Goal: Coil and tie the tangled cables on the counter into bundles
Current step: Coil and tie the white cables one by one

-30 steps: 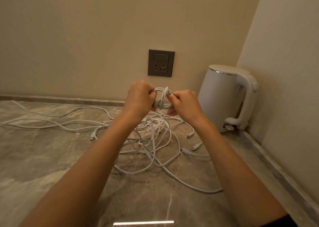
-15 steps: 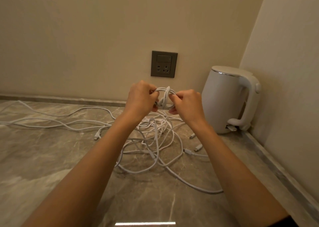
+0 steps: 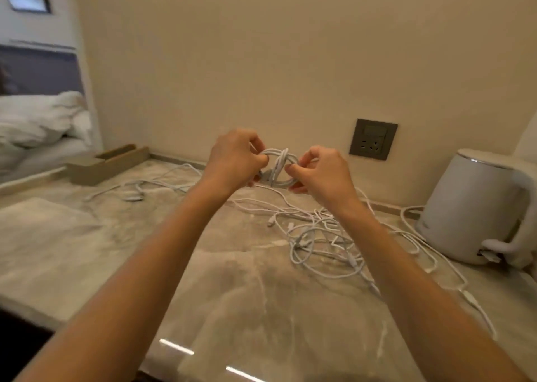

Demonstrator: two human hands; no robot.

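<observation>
**Tie-off, first coil**

L hand (image 3: 235, 156) grips one side of small white coil (image 3: 279, 168), held up over counter (image 3: 232, 294); R hand (image 3: 322, 172) pinches the other side. Wrap crosses coil's middle. Advice: keep loops stacked w/ L, pull tail snug w/ R, no slack. Remaining tangle (image 3: 319, 236) lies below, near kettle (image 3: 476, 207).

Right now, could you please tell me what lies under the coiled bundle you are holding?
Below the coiled bundle, loose white cables sprawl tangled on the marble counter; the right forearm covers part of the tangle.
</observation>
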